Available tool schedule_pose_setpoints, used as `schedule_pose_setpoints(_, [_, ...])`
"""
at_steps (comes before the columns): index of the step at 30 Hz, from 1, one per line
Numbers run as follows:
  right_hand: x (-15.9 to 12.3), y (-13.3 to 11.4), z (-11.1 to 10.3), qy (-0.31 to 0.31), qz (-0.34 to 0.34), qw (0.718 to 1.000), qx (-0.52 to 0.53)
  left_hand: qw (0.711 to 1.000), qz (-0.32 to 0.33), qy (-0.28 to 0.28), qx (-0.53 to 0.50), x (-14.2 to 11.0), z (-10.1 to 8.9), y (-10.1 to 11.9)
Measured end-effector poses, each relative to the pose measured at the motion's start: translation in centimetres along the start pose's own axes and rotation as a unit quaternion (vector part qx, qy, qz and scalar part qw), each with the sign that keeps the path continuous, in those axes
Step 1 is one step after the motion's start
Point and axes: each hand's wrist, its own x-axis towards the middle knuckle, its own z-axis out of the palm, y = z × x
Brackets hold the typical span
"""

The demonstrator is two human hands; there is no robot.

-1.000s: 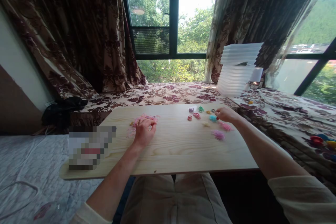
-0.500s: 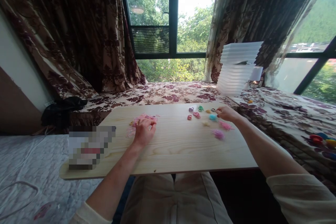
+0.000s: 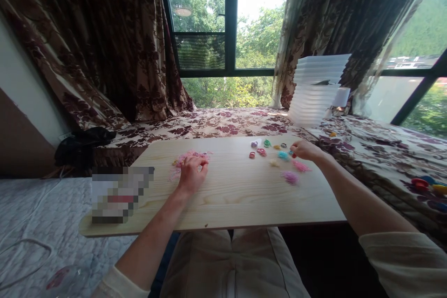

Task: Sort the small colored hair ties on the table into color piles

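Daylight enters through a dark-framed window [image 3: 231, 32] between heavy floral curtains [image 3: 150, 56], onto a ledge covered in matching patterned cloth [image 3: 223, 123]. Before us lies a pale, wood-grained tabletop [image 3: 230, 195] with rounded corners.

Our left hand [image 3: 192, 174] rests over the mixed pink pile [image 3: 178, 164], its fingers curled down into it; we cannot tell whether they grip anything. Our right hand [image 3: 304, 150], at the far right, has its fingertips drawn together just beside the blue pile [image 3: 282, 155]; a speck of blue shows there, but we cannot tell if it is pinched.

These little bands look nearly weightless, soft and springy, probably elastic, and apt to tangle or slide over smooth wood. We would take one by its edge, between thumb and forefinger.

The lilac pile [image 3: 290, 178] and coral-pink pile [image 3: 301, 165] look fine, glossy and thread-like, the cream pile [image 3: 274, 163] paler and smaller. Beyond them, the green bands [image 3: 267, 143] and red bands [image 3: 252, 154] read as thicker, matte loops, gathered in neat round clusters.
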Motion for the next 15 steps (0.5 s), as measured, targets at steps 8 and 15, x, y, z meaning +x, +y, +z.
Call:
schedule_pose_setpoints(8, [-0.8,-2.2,-0.4,-0.028,0.021,0.999,0.020,1.000,-0.001,0.003,0.000,-0.1,0.0,-0.1])
schedule_pose_setpoints(15, [-1.4,-2.6,-0.9,-0.042,0.014,0.999,0.023,1.000,-0.008,0.004,0.004,-0.1,0.0,0.0])
